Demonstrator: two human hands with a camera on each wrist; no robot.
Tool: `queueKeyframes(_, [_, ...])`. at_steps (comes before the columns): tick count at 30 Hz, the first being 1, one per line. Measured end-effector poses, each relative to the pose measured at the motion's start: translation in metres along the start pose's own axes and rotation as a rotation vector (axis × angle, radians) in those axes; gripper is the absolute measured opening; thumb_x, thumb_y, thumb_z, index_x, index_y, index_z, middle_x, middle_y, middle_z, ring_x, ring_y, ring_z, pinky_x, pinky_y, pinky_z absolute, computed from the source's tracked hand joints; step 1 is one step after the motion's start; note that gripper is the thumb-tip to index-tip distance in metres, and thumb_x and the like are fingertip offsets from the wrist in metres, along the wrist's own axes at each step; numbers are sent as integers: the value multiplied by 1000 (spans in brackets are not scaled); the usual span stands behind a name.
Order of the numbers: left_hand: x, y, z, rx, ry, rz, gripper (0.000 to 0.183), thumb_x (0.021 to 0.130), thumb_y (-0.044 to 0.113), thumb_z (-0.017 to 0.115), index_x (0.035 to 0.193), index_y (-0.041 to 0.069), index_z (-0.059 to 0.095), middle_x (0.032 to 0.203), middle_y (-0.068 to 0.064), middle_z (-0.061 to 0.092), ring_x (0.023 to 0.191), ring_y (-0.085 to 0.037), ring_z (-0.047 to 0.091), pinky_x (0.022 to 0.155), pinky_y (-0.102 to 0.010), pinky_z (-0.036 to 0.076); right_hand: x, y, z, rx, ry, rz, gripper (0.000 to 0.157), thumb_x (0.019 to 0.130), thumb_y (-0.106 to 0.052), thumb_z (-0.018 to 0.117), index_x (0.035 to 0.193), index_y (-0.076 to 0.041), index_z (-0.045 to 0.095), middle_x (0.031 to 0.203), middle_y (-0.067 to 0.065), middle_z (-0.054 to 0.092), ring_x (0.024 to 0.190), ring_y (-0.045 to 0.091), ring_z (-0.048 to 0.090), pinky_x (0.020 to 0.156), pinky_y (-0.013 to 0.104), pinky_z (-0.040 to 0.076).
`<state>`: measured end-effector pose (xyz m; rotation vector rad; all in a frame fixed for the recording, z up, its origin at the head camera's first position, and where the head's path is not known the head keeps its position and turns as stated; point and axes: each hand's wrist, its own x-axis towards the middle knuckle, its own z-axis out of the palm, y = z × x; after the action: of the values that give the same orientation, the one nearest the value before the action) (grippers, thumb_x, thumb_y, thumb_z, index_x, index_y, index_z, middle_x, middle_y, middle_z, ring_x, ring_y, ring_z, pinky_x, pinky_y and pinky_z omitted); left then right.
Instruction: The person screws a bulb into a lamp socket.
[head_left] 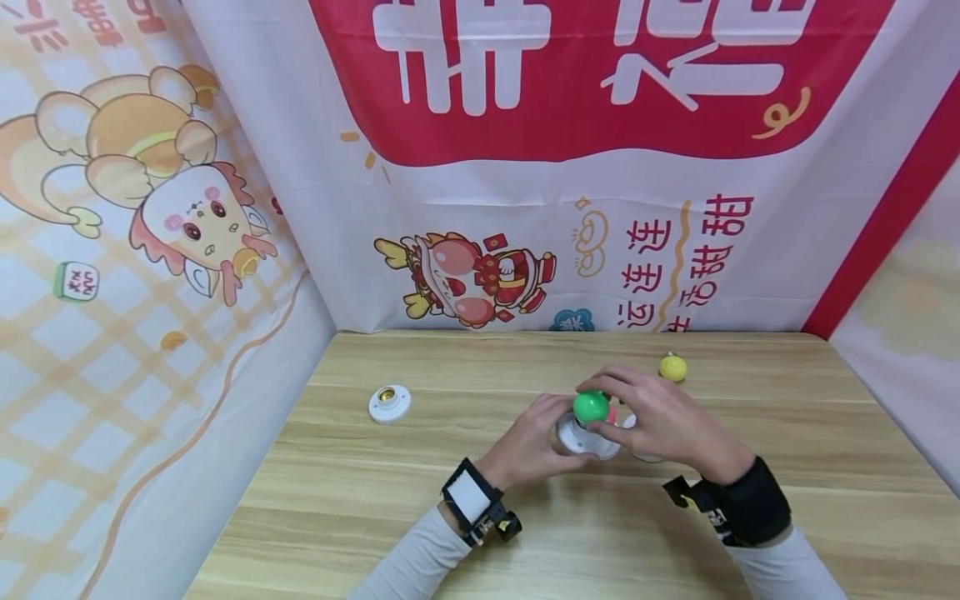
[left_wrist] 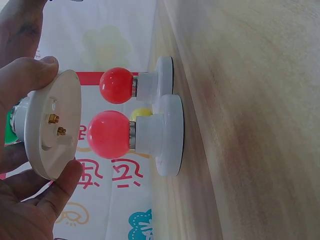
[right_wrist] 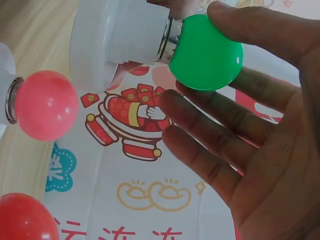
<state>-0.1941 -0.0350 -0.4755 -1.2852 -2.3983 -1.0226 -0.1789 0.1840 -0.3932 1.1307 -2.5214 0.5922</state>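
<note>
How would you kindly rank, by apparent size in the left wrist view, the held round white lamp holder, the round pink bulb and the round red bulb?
1. Held round white lamp holder
2. Round pink bulb
3. Round red bulb
Nearness makes true sizes unsure.

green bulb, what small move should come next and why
Probably a small tightening twist of the green bulb by the right hand while the left hand steadies the white socket: both are gripped, and the bulb's metal collar shows outside the socket.
</note>
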Motion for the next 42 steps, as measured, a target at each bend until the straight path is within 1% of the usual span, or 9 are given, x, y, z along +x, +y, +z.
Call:
queueKeyframes(9, [0, 1, 0, 9, -3, 6, 70, 80, 43, 75, 138, 16, 48, 132, 4, 55, 122, -8, 44, 100, -20, 43, 0, 1, 4, -65, 6, 69, 50, 77, -53, 74, 110, -17, 63, 101, -7, 65, 88, 5, 60, 74, 28, 58])
queueKeyframes(12, [0, 1, 1, 11, -3, 3, 70, 80, 42, 76, 138, 16, 48, 132, 4, 55, 123, -8, 44, 100, -20, 43, 0, 0, 5, -72, 7, 75, 50, 78, -55, 72, 111, -19, 62, 102, -8, 64, 89, 4, 60, 75, 26, 56])
queueKeyframes(15, [0, 0, 1, 11, 1, -2, 71, 79, 41, 77, 138, 16, 48, 132, 5, 55, 122, -8, 44, 100, -21, 44, -1, 0, 3, -64, 10, 71, 56, 78, -57, 71, 118, -19, 61, 111, -5, 64, 95, 8, 60, 79, 30, 56])
queueKeyframes(18, [0, -1, 0, 12, 8, -7, 71, 77, 41, 78, 138, 17, 48, 131, 5, 55, 120, -7, 45, 98, -22, 45, -2, 0, 1, -43, -1, 51, 59, 80, -52, 71, 127, -19, 58, 124, -2, 60, 106, 14, 59, 87, 39, 55])
queueKeyframes(21, [0, -2, -2, 5, 9, -23, 71, 79, 45, 76, 139, 18, 47, 132, 6, 55, 118, -7, 45, 96, -22, 47, -3, 0, -2, -18, -21, 15, 59, 81, -37, 74, 133, -20, 55, 133, -2, 55, 119, 17, 52, 95, 45, 51])
queueKeyframes(24, [0, -2, -2, -7, 3, -40, 71, 81, 47, 73, 140, 20, 45, 132, 7, 54, 117, -6, 45, 95, -22, 47, -3, 1, -2, 0, -37, -28, 56, 81, -23, 73, 135, -20, 55, 135, -2, 54, 125, 19, 48, 99, 46, 48])
queueKeyframes(27, [0, -2, -2, -17, -1, -42, 71, 81, 45, 73, 141, 20, 45, 132, 7, 54, 116, -7, 45, 95, -23, 47, -2, 1, -2, 16, -40, -52, 53, 82, -17, 73, 133, -19, 57, 133, -2, 56, 123, 18, 50, 98, 44, 49])
queueKeyframes(34, [-1, -2, -1, -15, -2, -31, 73, 81, 43, 75, 142, 18, 44, 133, 5, 54, 117, -9, 46, 95, -21, 47, -2, 1, -1, 25, -42, -36, 50, 80, -19, 76, 127, -17, 62, 127, 0, 60, 115, 17, 56, 91, 39, 54])
queueKeyframes(42, [-1, -1, 0, -3, 0, -20, 70, 81, 43, 75, 140, 17, 46, 132, 4, 55, 119, -9, 46, 96, -22, 46, -1, 0, -2, 17, -39, 2, 46, 77, -27, 80, 118, -16, 63, 115, -4, 63, 102, 9, 59, 83, 30, 56])
